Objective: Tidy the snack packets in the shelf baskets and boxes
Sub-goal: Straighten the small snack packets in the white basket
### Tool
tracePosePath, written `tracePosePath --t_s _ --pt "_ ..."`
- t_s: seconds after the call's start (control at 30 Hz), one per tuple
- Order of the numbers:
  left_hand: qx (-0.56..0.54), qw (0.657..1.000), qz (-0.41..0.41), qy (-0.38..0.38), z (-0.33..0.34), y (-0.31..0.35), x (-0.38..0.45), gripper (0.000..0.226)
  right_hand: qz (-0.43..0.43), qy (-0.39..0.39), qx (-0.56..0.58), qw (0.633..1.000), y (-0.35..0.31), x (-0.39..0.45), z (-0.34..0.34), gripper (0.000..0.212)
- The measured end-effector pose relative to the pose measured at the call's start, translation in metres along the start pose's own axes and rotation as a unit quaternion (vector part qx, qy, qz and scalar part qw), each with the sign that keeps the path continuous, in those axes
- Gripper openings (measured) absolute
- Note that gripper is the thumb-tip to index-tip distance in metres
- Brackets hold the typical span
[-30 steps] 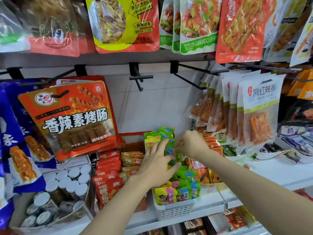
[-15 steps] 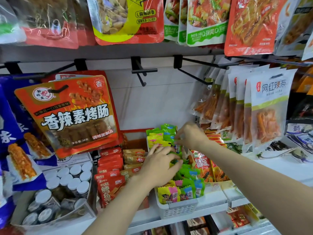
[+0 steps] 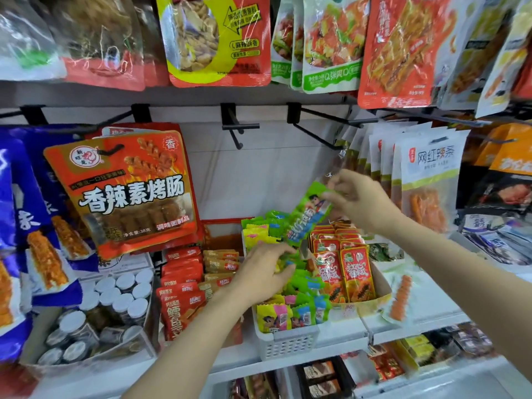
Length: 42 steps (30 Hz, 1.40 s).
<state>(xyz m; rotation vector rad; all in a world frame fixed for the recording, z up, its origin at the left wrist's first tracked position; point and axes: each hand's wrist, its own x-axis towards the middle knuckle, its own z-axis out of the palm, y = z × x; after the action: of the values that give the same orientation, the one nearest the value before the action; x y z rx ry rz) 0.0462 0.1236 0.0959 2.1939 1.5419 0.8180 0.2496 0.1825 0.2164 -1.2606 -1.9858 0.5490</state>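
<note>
Both hands are working: right hand point(image 3: 358, 198) is pinching a green packet point(image 3: 309, 214); left hand point(image 3: 263, 269), loosely curled, is steadying the basket point(image 3: 288, 342) pile. Slot it upright.

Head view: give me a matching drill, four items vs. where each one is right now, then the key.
Items:
1. green packet
2. white basket
3. left hand
4. jars with white lids

Places:
A. in a box at the shelf's left end
B. down among the small packets in the basket
C. pinched by the right hand, lifted above the basket
D. at the shelf's front edge, full of small packets

Pairs: 1-C, 2-D, 3-B, 4-A
</note>
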Motion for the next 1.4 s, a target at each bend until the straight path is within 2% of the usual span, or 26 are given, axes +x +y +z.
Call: tracePosePath --t_s 0.1,0.13,0.2,0.23,0.3,0.37,0.47,0.5,0.57,0.63,0.77,0.8,0.83,0.87,0.9,0.97,1.0,1.03,1.1,1.13,1.23,1.4 --pt "-0.157 0.977 -0.057 0.130 -0.010 0.025 -0.006 0.055 0.026 0.039 0.155 0.987 -0.018 -0.008 -0.026 0.010" --pt "-0.237 0.959 -0.086 0.133 -0.016 0.035 -0.010 0.056 0.029 0.044 0.187 0.981 -0.023 -0.010 -0.033 0.009" --pt "-0.405 0.904 -0.121 0.060 -0.025 0.053 -0.018 0.042 0.026 0.033 0.220 0.975 -0.029 -0.014 -0.042 0.008" --pt "-0.462 0.876 -0.133 0.023 -0.028 0.060 -0.024 0.035 0.026 0.023 0.222 0.974 -0.031 -0.016 -0.045 0.008" --pt "-0.545 0.825 -0.151 -0.002 -0.027 0.067 -0.039 0.034 0.039 0.012 0.199 0.979 -0.031 -0.022 -0.047 0.010" --pt "-0.599 0.783 -0.166 0.023 -0.021 0.072 -0.051 0.029 0.064 0.010 0.168 0.984 -0.029 -0.025 -0.047 0.014" --pt "-0.589 0.771 -0.215 0.107 -0.013 0.076 -0.060 0.009 0.097 0.006 0.155 0.983 -0.023 -0.028 -0.042 0.017" --pt "-0.593 0.758 -0.236 0.133 -0.013 0.078 -0.060 0.005 0.105 0.009 0.153 0.983 -0.022 -0.028 -0.041 0.017" --pt "-0.619 0.724 -0.262 0.157 -0.012 0.076 -0.059 0.019 0.118 0.015 0.151 0.981 -0.019 -0.027 -0.039 0.017" --pt "-0.668 0.680 -0.264 0.147 -0.012 0.076 -0.060 0.025 0.128 0.018 0.162 0.978 -0.017 -0.028 -0.039 0.015" --pt "-0.801 0.547 -0.232 0.072 -0.010 0.073 -0.060 0.032 0.112 0.019 0.197 0.974 -0.019 -0.031 -0.036 0.012" --pt "-0.816 0.531 -0.218 0.069 -0.009 0.073 -0.060 0.034 0.111 0.025 0.211 0.971 -0.018 -0.032 -0.033 0.012" --pt "-0.815 0.537 -0.206 0.077 -0.009 0.072 -0.059 0.037 0.115 0.035 0.222 0.968 -0.018 -0.032 -0.029 0.012" --pt "-0.788 0.576 -0.194 0.102 -0.007 0.070 -0.059 0.036 0.124 0.044 0.228 0.965 -0.017 -0.033 -0.025 0.012" --pt "-0.729 0.648 -0.175 0.137 -0.007 0.069 -0.058 0.030 0.139 0.043 0.241 0.960 -0.017 -0.035 -0.021 0.013" --pt "-0.527 0.815 -0.119 0.212 -0.008 0.068 -0.059 0.015 0.189 -0.005 0.323 0.927 -0.016 -0.038 -0.015 0.021" --pt "-0.436 0.863 -0.082 0.239 -0.007 0.064 -0.059 0.020 0.212 -0.037 0.377 0.901 -0.017 -0.040 -0.013 0.030" --pt "-0.390 0.883 -0.055 0.255 -0.007 0.062 -0.059 0.026 0.219 -0.057 0.409 0.884 -0.017 -0.041 -0.013 0.038" --pt "-0.403 0.883 -0.035 0.238 -0.008 0.059 -0.062 0.035 0.199 -0.044 0.406 0.891 -0.016 -0.040 -0.011 0.049" --pt "-0.451 0.867 -0.049 0.209 -0.009 0.059 -0.063 0.043 0.184 -0.024 0.397 0.899 -0.017 -0.039 -0.012 0.051" --pt "-0.595 0.786 -0.109 0.126 -0.012 0.058 -0.067 0.073 0.146 -0.008 0.396 0.907 -0.020 -0.038 -0.013 0.049" --pt "-0.620 0.768 -0.122 0.103 -0.016 0.063 -0.068 0.083 0.108 -0.023 0.399 0.910 -0.024 -0.038 -0.016 0.044"
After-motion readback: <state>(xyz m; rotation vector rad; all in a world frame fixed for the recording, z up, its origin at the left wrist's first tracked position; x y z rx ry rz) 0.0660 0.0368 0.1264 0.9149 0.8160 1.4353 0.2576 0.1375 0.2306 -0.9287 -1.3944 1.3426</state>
